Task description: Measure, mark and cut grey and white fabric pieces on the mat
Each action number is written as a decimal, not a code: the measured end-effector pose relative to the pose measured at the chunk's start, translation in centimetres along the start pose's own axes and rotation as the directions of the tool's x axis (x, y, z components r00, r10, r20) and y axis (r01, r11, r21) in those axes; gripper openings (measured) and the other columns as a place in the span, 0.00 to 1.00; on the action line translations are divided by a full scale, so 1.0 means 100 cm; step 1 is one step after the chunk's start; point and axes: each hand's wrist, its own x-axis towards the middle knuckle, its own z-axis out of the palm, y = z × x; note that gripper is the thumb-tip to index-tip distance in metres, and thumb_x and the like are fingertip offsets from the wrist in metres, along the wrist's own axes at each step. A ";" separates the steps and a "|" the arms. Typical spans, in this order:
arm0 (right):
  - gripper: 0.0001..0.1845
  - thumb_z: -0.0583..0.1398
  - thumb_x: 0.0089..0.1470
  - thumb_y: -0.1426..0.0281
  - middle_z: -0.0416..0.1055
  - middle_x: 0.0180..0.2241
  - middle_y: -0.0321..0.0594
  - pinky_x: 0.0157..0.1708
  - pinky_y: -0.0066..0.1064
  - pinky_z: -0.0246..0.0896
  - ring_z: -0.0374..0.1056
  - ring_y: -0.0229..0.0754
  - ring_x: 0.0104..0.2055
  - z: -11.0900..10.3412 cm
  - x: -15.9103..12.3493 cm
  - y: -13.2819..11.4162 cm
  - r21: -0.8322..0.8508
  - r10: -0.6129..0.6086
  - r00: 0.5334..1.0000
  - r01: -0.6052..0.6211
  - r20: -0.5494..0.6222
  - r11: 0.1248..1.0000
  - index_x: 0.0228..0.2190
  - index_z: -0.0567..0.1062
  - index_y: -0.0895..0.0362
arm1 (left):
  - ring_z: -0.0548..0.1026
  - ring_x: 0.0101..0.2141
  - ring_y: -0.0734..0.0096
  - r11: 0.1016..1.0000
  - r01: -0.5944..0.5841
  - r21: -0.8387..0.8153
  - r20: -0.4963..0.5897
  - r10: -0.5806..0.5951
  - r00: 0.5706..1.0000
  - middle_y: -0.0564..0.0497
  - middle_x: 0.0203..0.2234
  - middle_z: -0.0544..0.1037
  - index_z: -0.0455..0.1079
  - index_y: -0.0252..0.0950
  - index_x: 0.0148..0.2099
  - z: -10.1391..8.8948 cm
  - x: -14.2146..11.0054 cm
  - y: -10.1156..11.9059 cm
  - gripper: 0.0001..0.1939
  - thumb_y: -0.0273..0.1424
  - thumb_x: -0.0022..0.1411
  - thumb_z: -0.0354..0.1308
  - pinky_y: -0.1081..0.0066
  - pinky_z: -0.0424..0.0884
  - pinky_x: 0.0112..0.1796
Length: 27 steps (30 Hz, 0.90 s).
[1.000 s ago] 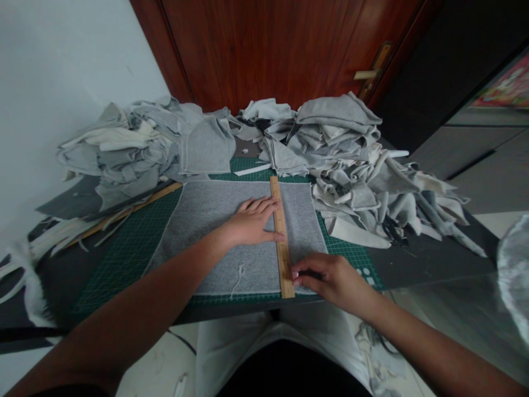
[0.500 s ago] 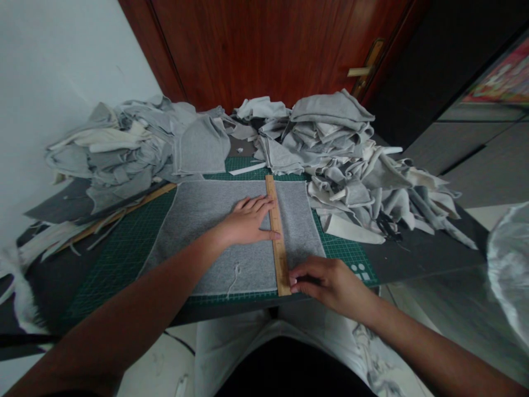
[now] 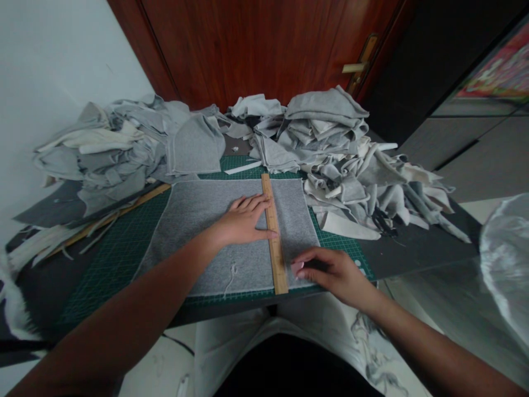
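Note:
A grey knit fabric piece (image 3: 206, 215) lies flat with overlocked edges. Across its right part, running from far edge to near edge, rests a wooden ruler (image 3: 275, 242). My left hand (image 3: 244, 220) is spread flat on the fabric, with fingertips and thumb pressing on the ruler. Just right of the ruler's near end, my right hand (image 3: 326, 271) pinches a small flat pinkish piece (image 3: 296, 268) that looks like tailor's chalk; the fingers partly hide it. A loose white thread (image 3: 232, 273) lies on the fabric's near part.
Under the fabric is a green cutting mat (image 3: 111, 264) on a dark table (image 3: 421, 253). Grey cloth heaps stand at the back left (image 3: 119, 143) and back right (image 3: 326, 127). Dark-handled scissors (image 3: 384, 220) lie among the right scraps. A clear plastic bag (image 3: 506, 264) hangs at far right.
My right hand has moved slightly right and up, away from the ruler's near end, with the small piece still pinched. My left hand stays on the ruler. The whole view has shifted a little.

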 end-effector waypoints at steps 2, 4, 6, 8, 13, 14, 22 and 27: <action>0.12 0.66 0.60 0.60 0.82 0.39 0.40 0.44 0.33 0.73 0.79 0.41 0.41 -0.002 0.001 0.004 0.025 0.014 0.999 -0.013 -0.049 1.000 0.40 0.80 0.54 | 0.53 0.70 0.47 1.000 0.003 -0.018 -0.012 -0.003 1.000 0.41 0.72 0.53 0.53 0.39 0.72 -0.002 -0.001 0.000 0.48 0.63 0.61 0.52 0.52 0.44 0.68; 0.11 0.66 0.60 0.60 0.82 0.39 0.40 0.43 0.33 0.73 0.79 0.41 0.41 -0.002 0.001 0.006 0.006 -0.004 0.998 0.004 -0.055 1.000 0.40 0.79 0.54 | 0.54 0.70 0.46 0.999 0.013 -0.030 -0.009 -0.013 1.000 0.41 0.73 0.53 0.54 0.40 0.71 -0.005 -0.003 -0.003 0.48 0.62 0.59 0.55 0.52 0.47 0.67; 0.11 0.66 0.60 0.61 0.82 0.39 0.40 0.43 0.32 0.73 0.78 0.41 0.41 -0.001 0.000 0.008 -0.010 -0.027 0.998 0.026 -0.055 1.000 0.40 0.79 0.54 | 0.53 0.70 0.44 0.999 0.031 -0.029 0.012 -0.031 0.999 0.40 0.73 0.51 0.55 0.39 0.71 -0.009 -0.007 -0.007 0.48 0.61 0.58 0.57 0.51 0.49 0.66; 0.10 0.66 0.60 0.61 0.82 0.39 0.39 0.44 0.31 0.72 0.78 0.40 0.41 -0.001 -0.001 0.009 -0.001 -0.039 0.998 0.038 -0.058 0.999 0.40 0.79 0.54 | 0.52 0.70 0.43 0.999 0.050 -0.020 0.038 -0.049 0.998 0.39 0.73 0.51 0.55 0.37 0.71 -0.013 -0.011 -0.014 0.49 0.61 0.57 0.58 0.50 0.51 0.66; 0.11 0.67 0.59 0.61 0.81 0.39 0.38 0.45 0.31 0.71 0.78 0.39 0.41 -0.002 -0.001 0.012 0.053 -0.028 0.998 0.031 -0.058 0.998 0.41 0.79 0.54 | 0.51 0.70 0.43 0.996 0.088 -0.015 0.075 -0.087 0.993 0.37 0.72 0.52 0.55 0.36 0.70 -0.023 -0.019 -0.035 0.51 0.59 0.54 0.61 0.49 0.52 0.66; 0.11 0.67 0.59 0.61 0.81 0.38 0.39 0.45 0.32 0.71 0.78 0.40 0.41 -0.002 -0.001 0.012 0.064 -0.028 0.998 0.031 -0.057 0.997 0.41 0.79 0.54 | 0.52 0.70 0.44 0.996 0.088 -0.019 0.077 -0.086 0.993 0.37 0.72 0.52 0.55 0.36 0.70 -0.024 -0.020 -0.040 0.51 0.59 0.53 0.62 0.50 0.53 0.66; 0.13 0.69 0.56 0.60 0.82 0.37 0.41 0.41 0.31 0.73 0.78 0.41 0.39 -0.006 -0.005 0.018 0.278 0.025 0.979 0.033 -0.203 0.960 0.39 0.79 0.54 | 0.57 0.68 0.41 0.995 0.100 -0.032 0.087 -0.096 0.992 0.39 0.70 0.57 0.58 0.38 0.67 -0.028 -0.020 -0.057 0.49 0.59 0.50 0.63 0.49 0.57 0.64; 0.14 0.68 0.57 0.57 0.82 0.39 0.43 0.42 0.35 0.75 0.78 0.43 0.39 -0.006 -0.005 0.030 0.352 0.083 0.932 0.050 -0.353 0.935 0.38 0.79 0.53 | 0.57 0.68 0.41 0.994 0.101 -0.043 0.096 -0.096 0.991 0.39 0.70 0.57 0.58 0.37 0.67 -0.028 -0.020 -0.059 0.50 0.59 0.50 0.64 0.49 0.57 0.64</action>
